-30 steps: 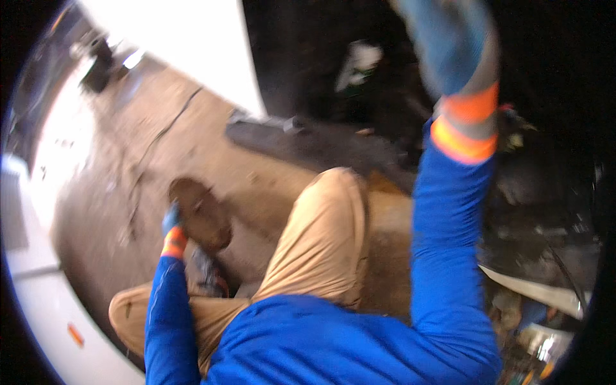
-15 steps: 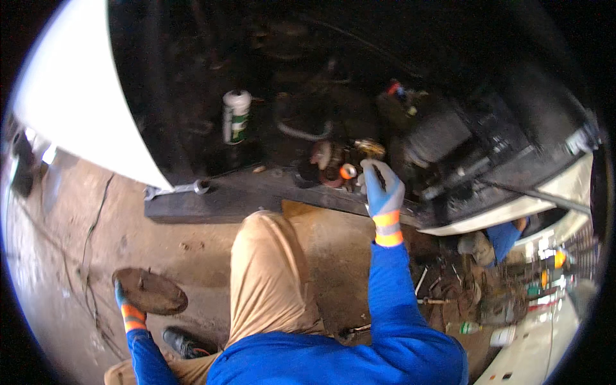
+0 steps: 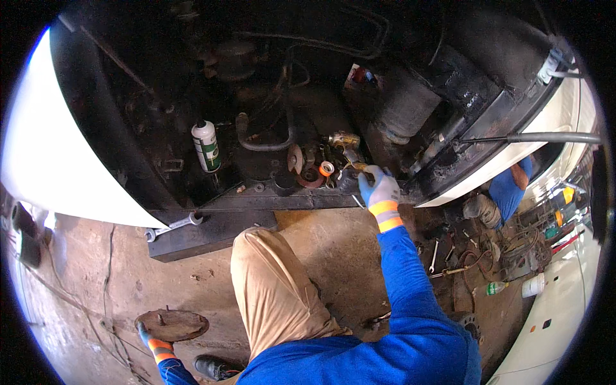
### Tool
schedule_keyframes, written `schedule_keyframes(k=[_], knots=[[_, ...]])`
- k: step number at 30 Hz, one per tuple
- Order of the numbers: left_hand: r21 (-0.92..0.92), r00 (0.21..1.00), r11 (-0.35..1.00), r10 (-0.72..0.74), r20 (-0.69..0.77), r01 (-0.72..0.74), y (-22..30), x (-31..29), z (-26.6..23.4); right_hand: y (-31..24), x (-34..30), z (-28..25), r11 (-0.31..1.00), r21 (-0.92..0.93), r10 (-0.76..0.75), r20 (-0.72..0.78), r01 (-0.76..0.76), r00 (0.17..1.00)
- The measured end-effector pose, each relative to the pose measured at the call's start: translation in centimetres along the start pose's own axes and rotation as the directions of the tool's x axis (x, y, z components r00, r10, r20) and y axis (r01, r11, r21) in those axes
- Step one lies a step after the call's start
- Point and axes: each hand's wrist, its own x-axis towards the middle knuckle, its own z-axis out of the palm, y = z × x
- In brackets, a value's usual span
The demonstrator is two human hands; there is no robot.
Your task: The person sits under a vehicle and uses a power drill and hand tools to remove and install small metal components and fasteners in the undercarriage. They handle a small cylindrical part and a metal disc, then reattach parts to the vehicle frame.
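Note:
My left hand (image 3: 149, 336), gloved in blue and grey with an orange cuff, grips the edge of a flat, round, rusty metal plate (image 3: 172, 326) low at the left, with a short stud sticking up from it. Up at the dark compartment's ledge, my gloved right hand (image 3: 381, 188) is closed at the lower grip of a yellow and black cordless drill (image 3: 346, 149); its fingertips are partly hidden. Beside the drill lie an orange-rimmed roll (image 3: 326, 169), a reddish-brown disc (image 3: 310, 178) and a dark round cup (image 3: 284, 183).
A white and green bottle (image 3: 206, 147) stands in the compartment, near a bent hose (image 3: 266, 146). A combination wrench (image 3: 173, 227) lies on a dark block (image 3: 212, 239). At the right, another person in blue (image 3: 509, 190) is near scattered tools, and a strut (image 3: 552, 137) crosses the opening.
The view has shifted, so the compartment shows more fully. My right hand has come to the drill's lower grip. The plate stays in my left hand and looks flatter, more edge-on.

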Motion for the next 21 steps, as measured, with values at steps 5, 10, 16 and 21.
schedule_keyframes(k=[5, 10, 16, 21], knots=[[0.077, 0.998, 0.996, 0.051, -0.032, -0.049, -0.4, 0.3, -0.1, -1.4, 3.5, 1.2, 1.000, -0.004, -0.022, 0.031, 0.022, 0.999], [0.073, 0.993, 0.990, 0.117, 0.011, -0.118, -0.6, 0.2, -1.8, -1.9, 10.6, 8.8, 0.990, -0.023, 0.137, 0.451, -0.142, 0.882], [0.087, 0.977, 0.975, 0.197, 0.077, -0.204, -0.5, -1.8, 3.3, 4.0, 11.0, 22.0, 0.968, -0.237, 0.074, 0.583, 0.082, 0.809], [-0.089, 0.970, 0.971, 0.229, 0.085, -0.221, -0.6, -0.5, 0.8, 4.5, 11.1, 22.8, 0.671, -0.359, -0.218, 0.741, 0.649, 0.635]])
